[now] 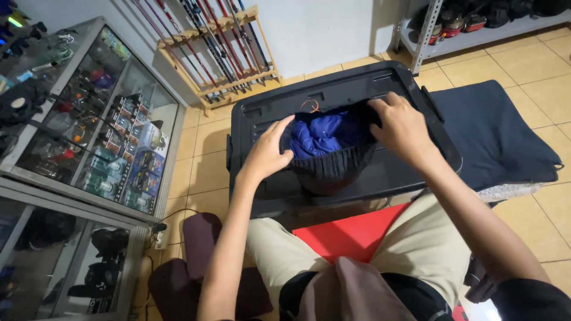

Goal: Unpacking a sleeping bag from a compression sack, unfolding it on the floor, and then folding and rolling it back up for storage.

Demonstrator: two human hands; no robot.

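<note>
A black fabric bag (pixel 330 172) with an elastic rim lies on the lid of a black plastic crate (pixel 267 119) in front of my knees. Blue padded fabric (pixel 318 135) is stuffed inside its opening. My left hand (pixel 266 151) grips the bag's rim on the left side. My right hand (pixel 401 125) holds the rim on the right, stretching the mouth wide. A small orange loop of cord (pixel 310 106) lies on the lid just behind the bag.
A glass display cabinet (pixel 89 119) with boxes and gear stands on the left. A wooden rack of rods (pixel 223 53) leans against the far wall. A dark blue mat (pixel 493 137) lies right of the crate. Metal shelving (pixel 452 24) sits far right. A red flat item (pixel 351 235) rests by my lap.
</note>
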